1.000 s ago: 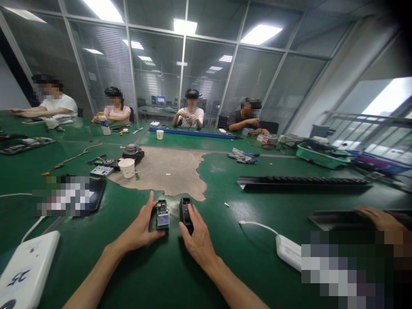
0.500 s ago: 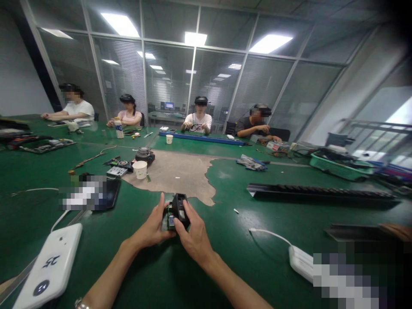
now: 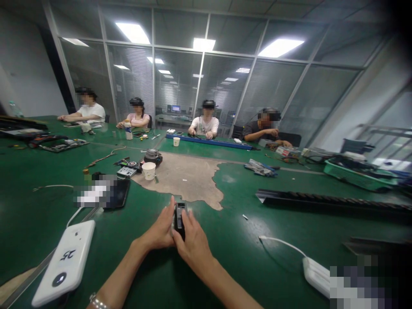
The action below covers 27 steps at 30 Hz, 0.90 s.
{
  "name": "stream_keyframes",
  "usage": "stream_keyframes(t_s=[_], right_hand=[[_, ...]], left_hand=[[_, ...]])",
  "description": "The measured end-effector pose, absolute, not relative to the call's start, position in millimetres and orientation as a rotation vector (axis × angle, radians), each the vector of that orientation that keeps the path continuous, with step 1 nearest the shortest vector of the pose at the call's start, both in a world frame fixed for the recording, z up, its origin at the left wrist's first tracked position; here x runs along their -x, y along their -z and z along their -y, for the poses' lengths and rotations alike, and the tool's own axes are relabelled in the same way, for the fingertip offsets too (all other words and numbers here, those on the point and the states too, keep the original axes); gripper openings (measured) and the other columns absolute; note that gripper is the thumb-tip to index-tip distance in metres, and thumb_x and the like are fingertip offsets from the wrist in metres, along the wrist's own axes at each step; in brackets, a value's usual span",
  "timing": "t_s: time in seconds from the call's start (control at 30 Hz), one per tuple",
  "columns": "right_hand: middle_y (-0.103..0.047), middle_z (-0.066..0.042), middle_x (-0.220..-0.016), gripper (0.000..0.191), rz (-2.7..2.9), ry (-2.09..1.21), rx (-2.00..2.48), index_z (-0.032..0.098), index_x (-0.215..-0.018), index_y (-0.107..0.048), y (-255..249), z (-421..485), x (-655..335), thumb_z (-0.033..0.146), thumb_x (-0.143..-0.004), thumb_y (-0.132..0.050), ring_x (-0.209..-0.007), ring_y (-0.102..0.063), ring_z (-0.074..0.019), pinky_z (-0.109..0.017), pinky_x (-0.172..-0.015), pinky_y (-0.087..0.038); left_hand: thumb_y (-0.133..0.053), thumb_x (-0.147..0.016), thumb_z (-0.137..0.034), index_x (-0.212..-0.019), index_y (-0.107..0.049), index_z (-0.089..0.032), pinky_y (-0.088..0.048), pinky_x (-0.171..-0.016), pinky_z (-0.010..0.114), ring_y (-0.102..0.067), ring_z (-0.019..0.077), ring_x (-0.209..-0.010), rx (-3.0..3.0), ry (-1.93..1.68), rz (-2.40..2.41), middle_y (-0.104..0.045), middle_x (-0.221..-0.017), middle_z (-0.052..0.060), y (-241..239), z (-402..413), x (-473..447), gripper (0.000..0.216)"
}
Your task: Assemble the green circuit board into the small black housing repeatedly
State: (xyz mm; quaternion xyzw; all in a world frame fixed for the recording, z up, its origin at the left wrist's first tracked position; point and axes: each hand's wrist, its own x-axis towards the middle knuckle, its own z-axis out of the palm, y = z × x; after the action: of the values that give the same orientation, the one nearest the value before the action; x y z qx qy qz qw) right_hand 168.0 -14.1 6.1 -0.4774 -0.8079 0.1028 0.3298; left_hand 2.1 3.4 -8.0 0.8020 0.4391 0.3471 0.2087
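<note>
A small black plastic case [image 3: 180, 210] is held above the table, close in front of me, with slots and a lighter strip on its upper face. My left hand [image 3: 160, 230] presses its left side, thumb and fingers partly hidden behind the case. From the right, my right hand [image 3: 194, 236] grips it, the fingers lying along its top and side and the thumb near its lower end. The side towards my left palm is mostly covered. Both hands are together on the case.
A white power bank [image 3: 66, 262] lies at left, near a dark tablet-like device [image 3: 117, 194]. Ahead are a paper cup [image 3: 149, 171], bare circuit parts [image 3: 127, 171] and gloves [image 3: 260, 168]. A long black metal strip [image 3: 322, 199] lies right. Several people sit across the table.
The case has turned and come closer between my palms, so the green circuit board visible on its left side before is now hidden. My view has swung slightly left.
</note>
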Motion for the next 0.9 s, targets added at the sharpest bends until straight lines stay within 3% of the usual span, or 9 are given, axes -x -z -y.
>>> stream_keyframes(t_s=[0.23,0.43,0.73,0.9], right_hand=[[-0.036,-0.016,-0.146,0.067,2.062,-0.326,1.133,0.015,-0.147,-0.026,8,17,-172,0.032,-0.088,-0.054,-0.135,-0.033,-0.0325,-0.052,-0.105,-0.037],[-0.043,-0.017,-0.142,0.059,2.006,-0.421,1.152,0.011,-0.143,-0.035,5,12,-172,0.028,-0.089,-0.052,-0.132,-0.039,-0.0306,-0.049,-0.107,-0.037],[-0.043,-0.016,-0.143,0.058,1.811,-0.373,1.087,0.01,-0.142,-0.036,-23,7,-180,0.033,-0.091,-0.051,-0.132,-0.039,-0.027,-0.046,-0.109,-0.035],[-0.047,-0.016,-0.139,0.058,1.761,-0.314,1.164,0.01,-0.139,-0.041,-34,-4,-215,0.036,-0.089,-0.054,-0.128,-0.045,-0.0268,-0.044,-0.108,-0.037]], left_hand=[[-0.071,-0.066,-0.021,-0.145,0.025,-0.02,-0.019,-0.11,0.06,-0.025,0.0367,-0.137,-2.265,-0.916,-1.254,-0.02,-0.151,0.021,1,-1,-3,0.124],[-0.071,-0.065,-0.021,-0.146,0.023,-0.019,-0.019,-0.111,0.057,-0.025,0.0354,-0.137,-2.224,-0.92,-1.28,-0.023,-0.15,0.02,5,-4,-6,0.124],[-0.076,-0.067,-0.031,-0.147,0.02,-0.024,-0.027,-0.109,0.053,-0.031,0.0333,-0.134,-2.136,-0.934,-1.268,-0.027,-0.15,0.016,3,-1,-7,0.125],[-0.078,-0.066,-0.039,-0.148,0.017,-0.023,-0.021,-0.11,0.057,-0.025,0.037,-0.137,-2.156,-0.889,-1.293,-0.023,-0.152,0.018,4,-2,-6,0.127]])
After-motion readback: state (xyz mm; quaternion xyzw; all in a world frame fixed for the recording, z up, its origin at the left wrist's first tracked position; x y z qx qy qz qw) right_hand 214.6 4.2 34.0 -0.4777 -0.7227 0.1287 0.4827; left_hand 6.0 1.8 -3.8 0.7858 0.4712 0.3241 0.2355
